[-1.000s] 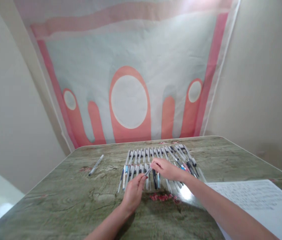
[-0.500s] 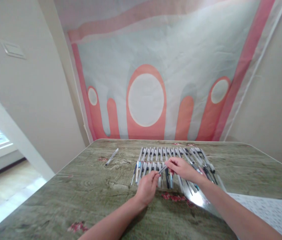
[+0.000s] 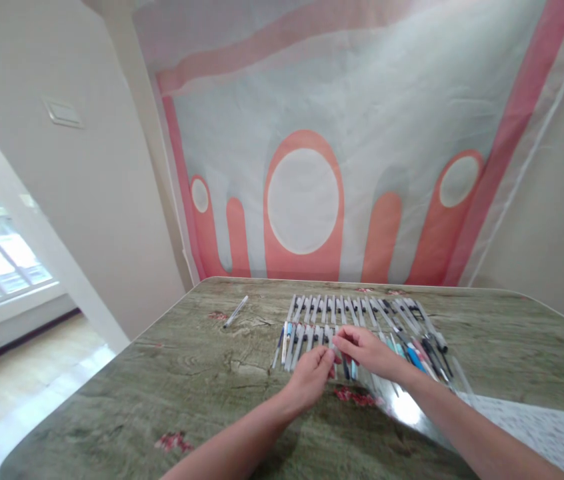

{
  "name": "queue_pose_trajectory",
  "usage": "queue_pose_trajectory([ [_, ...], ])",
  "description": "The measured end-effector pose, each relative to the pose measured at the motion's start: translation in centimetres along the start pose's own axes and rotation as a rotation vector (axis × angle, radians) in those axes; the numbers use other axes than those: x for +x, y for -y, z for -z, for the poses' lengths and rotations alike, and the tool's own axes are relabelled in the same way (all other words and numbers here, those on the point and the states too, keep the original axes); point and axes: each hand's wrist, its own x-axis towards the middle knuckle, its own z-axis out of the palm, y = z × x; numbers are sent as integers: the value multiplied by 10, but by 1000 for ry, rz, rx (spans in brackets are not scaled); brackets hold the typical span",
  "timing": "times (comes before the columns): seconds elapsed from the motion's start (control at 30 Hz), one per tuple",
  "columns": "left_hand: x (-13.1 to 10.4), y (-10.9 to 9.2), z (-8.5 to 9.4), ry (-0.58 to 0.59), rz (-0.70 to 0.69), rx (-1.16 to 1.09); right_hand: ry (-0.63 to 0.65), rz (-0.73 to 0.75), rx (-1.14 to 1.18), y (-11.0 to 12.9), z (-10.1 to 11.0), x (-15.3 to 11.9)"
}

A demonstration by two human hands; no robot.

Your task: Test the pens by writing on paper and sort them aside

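Two rows of pens lie on the wood-patterned table, a back row (image 3: 332, 308) of clear pens with dark grips and a front row (image 3: 298, 345) partly behind my hands. My left hand (image 3: 316, 368) is closed, fingertips pinched, over the front row. Close beside it, my right hand (image 3: 362, 348) is also closed, its fingertips almost meeting the left ones. Whatever lies between the fingertips is too small to make out. Coloured and black pens (image 3: 419, 357) lie to the right of my right hand.
One pen (image 3: 235, 312) lies apart at the left on the table (image 3: 202, 387). A patterned white sheet (image 3: 537, 427) covers the right front, beside a shiny transparent surface (image 3: 407, 410). A printed cloth (image 3: 412, 120) hangs behind the table.
The view has shifted, so the scene sits further right. My hands have come closer together, and the pen seen between their fingertips before is no longer distinguishable.
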Motion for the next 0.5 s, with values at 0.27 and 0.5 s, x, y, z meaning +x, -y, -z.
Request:
queue_pose_trajectory([
  [0.27,-4,-5,0,-27,-43,41,-31,4,-84,-1,-2,0],
  [0.5,-4,-5,1,-16,-70,101,-21,3,-36,0,-2,0],
])
